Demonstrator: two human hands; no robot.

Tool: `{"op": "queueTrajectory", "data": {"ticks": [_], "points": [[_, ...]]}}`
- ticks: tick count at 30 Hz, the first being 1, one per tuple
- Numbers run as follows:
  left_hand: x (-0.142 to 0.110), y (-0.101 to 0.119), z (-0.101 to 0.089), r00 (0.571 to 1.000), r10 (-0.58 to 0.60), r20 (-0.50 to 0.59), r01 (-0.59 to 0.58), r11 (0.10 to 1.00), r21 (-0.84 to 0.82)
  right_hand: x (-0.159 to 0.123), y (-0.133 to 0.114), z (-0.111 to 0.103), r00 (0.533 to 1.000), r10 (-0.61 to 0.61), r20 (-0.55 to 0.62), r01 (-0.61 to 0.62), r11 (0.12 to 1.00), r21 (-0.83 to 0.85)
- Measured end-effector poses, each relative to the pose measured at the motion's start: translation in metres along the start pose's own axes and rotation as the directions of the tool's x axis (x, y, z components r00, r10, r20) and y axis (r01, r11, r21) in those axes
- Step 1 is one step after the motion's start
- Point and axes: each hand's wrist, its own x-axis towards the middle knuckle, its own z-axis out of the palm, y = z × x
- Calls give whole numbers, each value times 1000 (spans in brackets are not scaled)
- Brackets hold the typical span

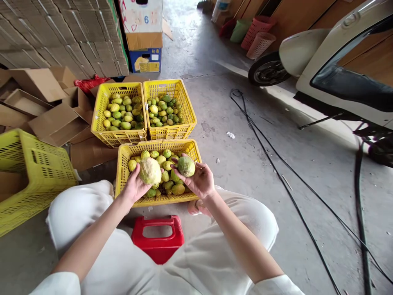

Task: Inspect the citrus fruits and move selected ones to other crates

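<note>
One pale fruit [150,170] fills left hand [137,187]; right hand [202,180] holds green fruit [186,166].

Grey floor [239,164], bright light [184,16] across its far end, brown panels [302,16] behind a pale scooter [328,53], stacked cardboard [70,41] upper left

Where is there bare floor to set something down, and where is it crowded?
Free: the floor right of the yellow crates, bordered by black cables and the right knee, bare but for small litter. Another patch lies between cables and scooter. Crowded: the left, packed with cartons, and above the front crate, where the left hand and right hand hold fruit.
</note>
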Motion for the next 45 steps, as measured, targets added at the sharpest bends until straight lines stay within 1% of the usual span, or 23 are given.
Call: {"op": "queueTrajectory", "data": {"ticks": [3, 8, 10, 12, 16, 18, 21, 23, 25, 29, 34, 37, 39, 41, 45], "points": [[1, -1, -3, 999, 34, 0, -34, 999, -28, 0, 1, -2, 999, 26, -47, -25, 1000, 16], [0, 3, -3, 997, -31, -68, 27, 998, -54, 3, 7, -7, 993, -43, -114, 49, 998, 46], [-1, 4, -5, 997, -50, -61, 46, 997, -64, 6, 11, -8, 986, -50, -157, 59, 997, 53], [-2, 4, -7, 998, -34, -54, 29, 996, -83, 8, 15, -8, 984, -37, -173, 45, 998, 44], [-6, 2, -7, 997, 9, -79, -17, 995, -102, 10, 20, -7, 989, 16, -145, -15, 1000, 9], [-7, 1, -6, 997, 10, -72, -16, 997, -82, 9, 20, -7, 991, 30, -128, -28, 999, 15], [-7, 0, -5, 1000, 11, -29, -11, 1000, -12, 8, 17, -5, 998, 64, -23, -64, 998, 22], [-7, -1, -6, 1000, 17, 9, -17, 999, 29, 7, 16, -4, 994, 92, 51, -92, 996, -10], [-7, -2, -8, 999, 26, 34, -28, 999, 45, 5, 17, -4, 991, 110, 77, -105, 992, -64], [-7, -1, -9, 1000, 7, 9, -7, 1000, 14, 5, 24, -9, 992, 118, 37, -113, 987, -117], [-7, 2, -6, 998, -48, -29, 47, 999, -23, 7, 22, -11, 990, 129, -57, -132, 989, -72], [-6, 0, -6, 999, -34, -12, 34, 999, -13, 7, 17, -6, 986, 164, -43, -165, 986, -11], [-5, -2, -9, 1000, -3, -1, 3, 1000, 8, 8, 16, -3, 988, 154, -7, -154, 988, 28], [-4, -5, -12, 1000, 19, 5, -19, 999, 29, 8, 18, -2, 992, 129, -1, -129, 991, 47], [-3, -7, -15, 1000, 15, 6, -15, 999, 28, 10, 23, -6, 995, 60, -79, -59, 998, 20]]}}
